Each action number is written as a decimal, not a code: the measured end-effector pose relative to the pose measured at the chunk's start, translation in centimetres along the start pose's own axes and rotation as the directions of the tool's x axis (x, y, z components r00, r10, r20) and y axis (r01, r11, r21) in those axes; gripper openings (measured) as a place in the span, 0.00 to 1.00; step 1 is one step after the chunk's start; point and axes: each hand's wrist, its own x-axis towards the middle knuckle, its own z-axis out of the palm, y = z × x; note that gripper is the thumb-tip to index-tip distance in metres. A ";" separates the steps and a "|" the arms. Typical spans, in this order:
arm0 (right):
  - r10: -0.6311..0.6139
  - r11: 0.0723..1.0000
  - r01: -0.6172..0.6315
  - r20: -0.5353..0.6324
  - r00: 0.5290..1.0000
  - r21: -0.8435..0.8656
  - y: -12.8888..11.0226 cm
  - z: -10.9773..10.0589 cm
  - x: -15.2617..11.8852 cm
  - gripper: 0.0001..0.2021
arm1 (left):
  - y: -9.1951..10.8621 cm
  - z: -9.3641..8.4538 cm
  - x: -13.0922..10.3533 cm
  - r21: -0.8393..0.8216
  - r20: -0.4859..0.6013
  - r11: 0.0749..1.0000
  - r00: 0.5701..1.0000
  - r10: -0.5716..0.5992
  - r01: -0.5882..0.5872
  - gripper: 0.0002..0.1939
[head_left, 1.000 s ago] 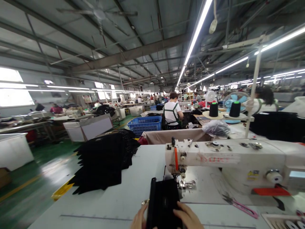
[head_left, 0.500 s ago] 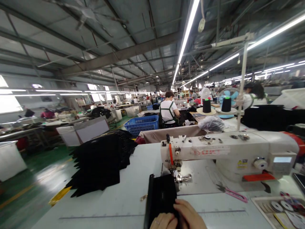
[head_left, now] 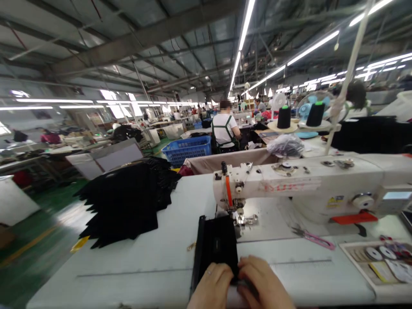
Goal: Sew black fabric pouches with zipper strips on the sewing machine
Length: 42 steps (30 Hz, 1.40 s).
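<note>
A black fabric piece (head_left: pixel 216 240) lies on the sewing table, its far end beside the needle and presser foot of the white sewing machine (head_left: pixel 277 182). A small label shows in its middle, and a metal zipper pull (head_left: pixel 191 246) sticks out at its left edge. My left hand (head_left: pixel 213 285), with a ring on one finger, has its fingers curled onto the near part of the piece. Close by, my right hand (head_left: pixel 262 281) pinches the near right edge. The fingertips of both hands are partly hidden.
A stack of black fabric pieces (head_left: pixel 125 204) lies on the left of the table (head_left: pixel 128 287). Pink-handled snips (head_left: pixel 313 239) rest below the machine arm, left of a tray (head_left: pixel 360 274) with bobbins. Behind stand a blue basket (head_left: pixel 188 150) and a seated person (head_left: pixel 222 128).
The view has tilted down and shifted. More of both hands shows, and they have come together at the near end of the black fabric piece, which still lies by the needle.
</note>
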 end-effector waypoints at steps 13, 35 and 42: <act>0.116 0.992 -0.113 0.065 0.991 -0.052 -2.2 -1.1 -0.1 0.19 | -1.3 -6.2 3.2 -0.335 0.073 0.819 0.879 -0.471 0.467 0.08; 0.640 0.298 -0.691 0.400 0.657 0.658 -0.6 0.9 9.7 0.19 | -3.0 -6.5 5.4 0.075 -0.224 0.967 0.949 -0.222 0.244 0.06; 0.631 0.317 -0.685 0.393 0.669 0.656 0.4 0.8 10.7 0.16 | -3.6 -7.0 6.2 0.048 -0.238 0.972 0.947 -0.215 0.232 0.06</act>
